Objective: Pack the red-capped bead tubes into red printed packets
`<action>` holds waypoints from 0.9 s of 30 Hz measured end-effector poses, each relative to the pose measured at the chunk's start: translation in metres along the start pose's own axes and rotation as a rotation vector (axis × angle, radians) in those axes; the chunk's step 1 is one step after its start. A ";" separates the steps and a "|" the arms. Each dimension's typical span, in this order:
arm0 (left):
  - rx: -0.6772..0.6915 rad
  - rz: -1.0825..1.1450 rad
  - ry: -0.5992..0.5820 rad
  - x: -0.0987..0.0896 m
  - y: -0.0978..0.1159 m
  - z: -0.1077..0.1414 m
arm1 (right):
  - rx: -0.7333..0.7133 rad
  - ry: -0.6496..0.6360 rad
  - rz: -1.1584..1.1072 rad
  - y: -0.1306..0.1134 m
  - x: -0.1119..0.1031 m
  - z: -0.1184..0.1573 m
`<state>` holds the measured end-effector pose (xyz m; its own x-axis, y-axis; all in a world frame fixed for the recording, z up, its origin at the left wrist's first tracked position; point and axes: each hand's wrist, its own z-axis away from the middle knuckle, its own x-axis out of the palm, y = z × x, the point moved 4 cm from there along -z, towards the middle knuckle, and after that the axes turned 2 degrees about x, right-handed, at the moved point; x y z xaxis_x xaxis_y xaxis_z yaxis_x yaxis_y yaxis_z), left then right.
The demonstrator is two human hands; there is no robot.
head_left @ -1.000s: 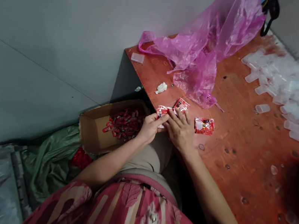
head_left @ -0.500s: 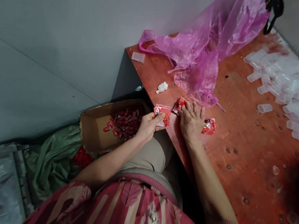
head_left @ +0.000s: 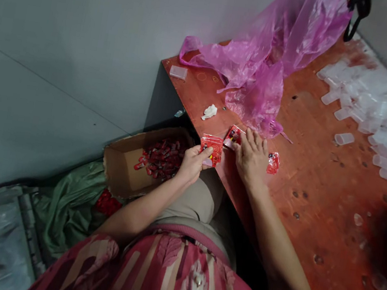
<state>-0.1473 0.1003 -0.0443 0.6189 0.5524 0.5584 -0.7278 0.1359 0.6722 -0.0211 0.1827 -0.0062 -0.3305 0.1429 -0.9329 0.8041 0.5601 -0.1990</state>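
My left hand (head_left: 192, 163) is closed on a slightly fanned stack of small red printed packets (head_left: 216, 145), the thumb on top, just off the table's edge. On the table, my right hand (head_left: 252, 160) lies palm down with its fingers stretched forward. Its thumb and fingertips reach over the right side of a small pile of glossy red packets (head_left: 232, 136), partly covering it. More red packets (head_left: 273, 162) lie just right of that hand. What is under the palm is hidden.
A pink plastic bag (head_left: 257, 86) spreads over the back of the red-brown table (head_left: 318, 194). Many clear plastic boxes (head_left: 386, 112) heap at the right. White crumpled tissue (head_left: 209, 112) lies near the left edge. A cardboard box (head_left: 120, 167) below holds small red pieces (head_left: 164, 157).
My right hand has shifted slightly right, uncovering more of the near pile and covering part of the right-hand packets. The packets in my left hand are fanned a little wider.
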 end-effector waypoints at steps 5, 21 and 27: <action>-0.006 0.005 0.019 -0.002 0.000 0.000 | 0.017 -0.020 0.074 0.007 0.017 -0.006; -0.005 0.011 -0.030 0.004 0.002 0.002 | -0.217 -0.029 -0.117 -0.031 -0.010 0.016; -0.006 -0.022 0.009 -0.001 0.001 0.000 | 0.032 -0.048 0.053 0.008 0.008 -0.007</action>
<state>-0.1492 0.0999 -0.0444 0.6318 0.5567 0.5394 -0.7162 0.1531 0.6809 -0.0201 0.1939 -0.0130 -0.2632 0.1316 -0.9557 0.8356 0.5262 -0.1576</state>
